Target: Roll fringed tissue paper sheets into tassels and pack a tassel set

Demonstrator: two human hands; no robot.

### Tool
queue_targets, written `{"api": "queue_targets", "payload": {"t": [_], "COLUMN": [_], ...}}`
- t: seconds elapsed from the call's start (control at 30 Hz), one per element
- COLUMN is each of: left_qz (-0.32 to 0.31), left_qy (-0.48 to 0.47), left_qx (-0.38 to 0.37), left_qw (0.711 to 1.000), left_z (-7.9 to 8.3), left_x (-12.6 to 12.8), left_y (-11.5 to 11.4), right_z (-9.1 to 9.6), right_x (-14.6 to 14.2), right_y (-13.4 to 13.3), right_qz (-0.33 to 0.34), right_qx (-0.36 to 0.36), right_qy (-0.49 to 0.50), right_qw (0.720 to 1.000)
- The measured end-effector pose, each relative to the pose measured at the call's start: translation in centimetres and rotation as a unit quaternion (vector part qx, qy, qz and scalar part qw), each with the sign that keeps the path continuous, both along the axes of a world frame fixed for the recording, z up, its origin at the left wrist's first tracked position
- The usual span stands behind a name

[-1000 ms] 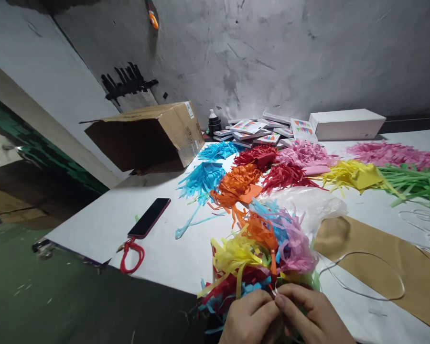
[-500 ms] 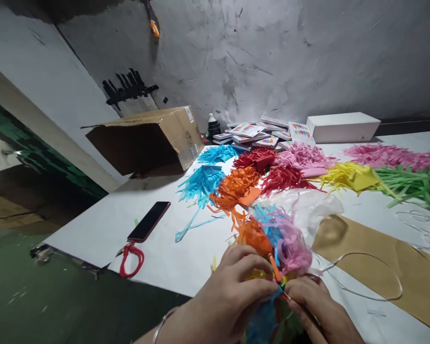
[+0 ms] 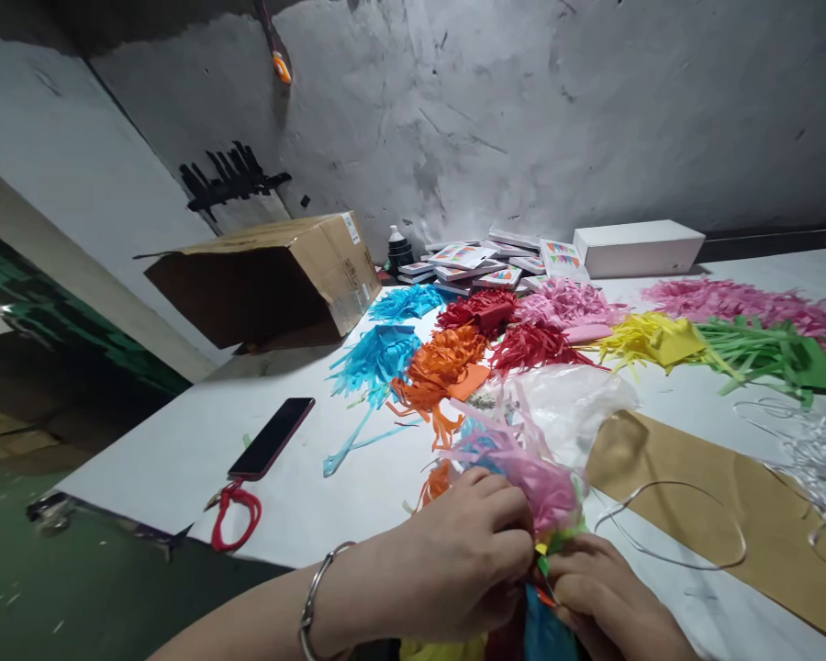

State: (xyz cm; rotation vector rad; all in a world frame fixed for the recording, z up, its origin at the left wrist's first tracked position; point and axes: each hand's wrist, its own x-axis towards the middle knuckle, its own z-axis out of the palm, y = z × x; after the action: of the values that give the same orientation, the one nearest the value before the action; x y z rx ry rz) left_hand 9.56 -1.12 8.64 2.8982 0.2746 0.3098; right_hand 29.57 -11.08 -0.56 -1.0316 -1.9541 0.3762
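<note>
At the table's front edge I hold a bunch of coloured tissue-paper tassels (image 3: 547, 487). Pink and blue fringe points up and away from me, while blue, yellow and dark red fringe hangs below my hands. My left hand (image 3: 472, 546), with a silver bangle on its wrist, is closed round the bunch, its fingertips hidden behind the knuckles. Close beside it, my right hand (image 3: 596, 583) pinches the narrow middle, where small green, yellow and red twisted bits show. What exactly its fingertips grip is partly hidden.
Beyond lie orange tassels (image 3: 444, 363), blue tassels (image 3: 378, 353), yellow tassels (image 3: 651, 340) and green tassels (image 3: 771, 353). A phone (image 3: 272, 439), a clear plastic bag (image 3: 568, 404), brown card (image 3: 667, 487) and white string (image 3: 816, 459) surround them. Behind stand an open carton (image 3: 330, 275) and a white box (image 3: 637, 250).
My left hand has turned over and shifted across the bunch, covering most of its orange tassel. The pink fringe has swung left. The right hand stays at the narrow middle; the whole view has shifted slightly.
</note>
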Motion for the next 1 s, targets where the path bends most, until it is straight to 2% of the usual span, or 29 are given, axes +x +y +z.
{"api": "queue_targets", "payload": {"t": [0.13,0.27,0.37,0.43,0.53,0.6,0.67,0.73,0.77,0.8,0.83,0.87,0.9,0.93,0.97,1.0], "left_qz": [0.017,-0.045,-0.051,-0.021,0.001,0.007,0.02,0.041,0.053,0.067,0.082,0.092,0.096,0.095,0.09,0.081], "left_qy": [-0.081,-0.074,-0.09,-0.11,-0.102,-0.086,-0.077,-0.074,-0.072,-0.068,-0.064,-0.061,-0.056,-0.051,-0.046,-0.039], "left_qx": [-0.081,-0.147,-0.191,-0.192,-0.123,-0.058,-0.034,-0.053,-0.065,-0.073,-0.074,-0.068,-0.058,-0.047,-0.038,-0.032], "left_qw": [0.993,0.985,0.976,0.975,0.987,0.995,0.996,0.995,0.994,0.993,0.992,0.992,0.992,0.993,0.994,0.995], "left_z": [0.1,0.7,0.7,0.4,0.4,0.7,1.1,1.3,1.4,1.4,1.4,1.4,1.4,1.5,1.6,1.7], "left_x": [-0.4,-0.5,0.0,0.5,1.1,1.1,0.7,-0.1,-0.6,-1.0,-1.4,-1.6,-1.7,-1.6,-1.4,-1.0], "left_y": [-0.2,0.2,0.5,0.5,0.4,0.6,1.2,2.0,2.4,2.7,3.0,3.2,3.2,3.2,3.0,2.8], "right_z": [1.1,2.1,2.8,3.3,3.8,3.7,3.3,2.6,2.2,2.0,1.8,1.9,2.1,2.5,3.0,3.6], "right_x": [-0.1,-0.4,-0.7,-0.7,-0.4,0.3,1.7,4.0,5.4,6.7,8.0,9.1,9.8,10.1,9.9,9.2], "right_y": [0.0,-0.1,0.0,0.1,0.4,0.5,0.4,0.3,0.3,0.4,0.5,0.8,1.1,1.4,1.7,2.1], "right_qz": [-0.046,-0.015,-0.048,-0.049,-0.01,0.025,0.042,0.009,-0.031,-0.085,-0.147,-0.216,-0.28,-0.327,-0.35,-0.349], "right_qx": [-0.001,-0.035,-0.066,-0.079,-0.127,-0.193,-0.272,-0.333,-0.341,-0.33,-0.29,-0.225,-0.139,-0.05,0.032,0.101], "right_qy": [0.03,0.093,0.127,0.125,0.153,0.244,0.376,0.465,0.468,0.435,0.365,0.268,0.158,0.053,-0.032,-0.088], "right_qw": [0.999,0.995,0.988,0.988,0.98,0.95,0.885,0.82,0.814,0.834,0.872,0.912,0.936,0.942,0.936,0.927]}}
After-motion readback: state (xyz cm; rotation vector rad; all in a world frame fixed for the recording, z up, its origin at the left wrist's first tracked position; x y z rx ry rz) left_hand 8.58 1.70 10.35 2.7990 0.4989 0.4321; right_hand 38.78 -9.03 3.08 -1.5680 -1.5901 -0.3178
